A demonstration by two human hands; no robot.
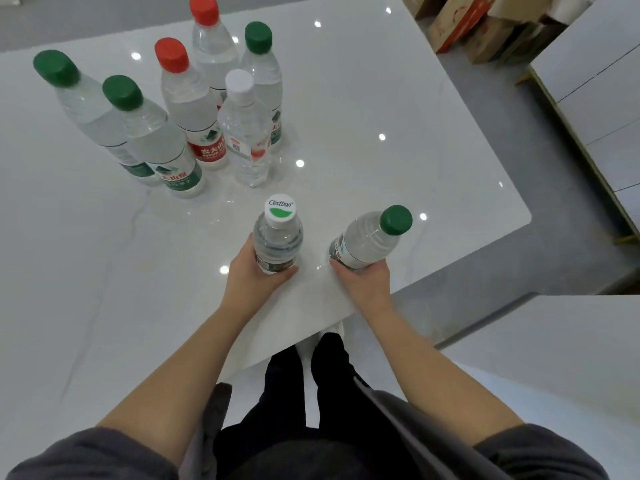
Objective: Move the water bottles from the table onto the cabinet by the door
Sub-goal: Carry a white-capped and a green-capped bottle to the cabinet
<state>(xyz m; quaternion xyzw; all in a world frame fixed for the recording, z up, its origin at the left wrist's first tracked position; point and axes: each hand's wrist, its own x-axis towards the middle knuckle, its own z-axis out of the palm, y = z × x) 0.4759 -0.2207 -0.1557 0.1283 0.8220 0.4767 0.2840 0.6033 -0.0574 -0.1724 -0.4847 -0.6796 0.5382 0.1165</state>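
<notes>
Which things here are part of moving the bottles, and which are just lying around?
Part of the job:
- bottle in left hand
- bottle in right hand
- six bottles standing on the table
- table

Just lying about:
- cardboard boxes on the floor

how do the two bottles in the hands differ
The left hand holds a bottle with a white cap that reads Cestbon; the right hand holds a bottle with a plain green cap. The white-capped bottle stands close to upright, while the green-capped one tilts to the right. Both are clear plastic, capped, and gripped near the base over the white table.
</notes>
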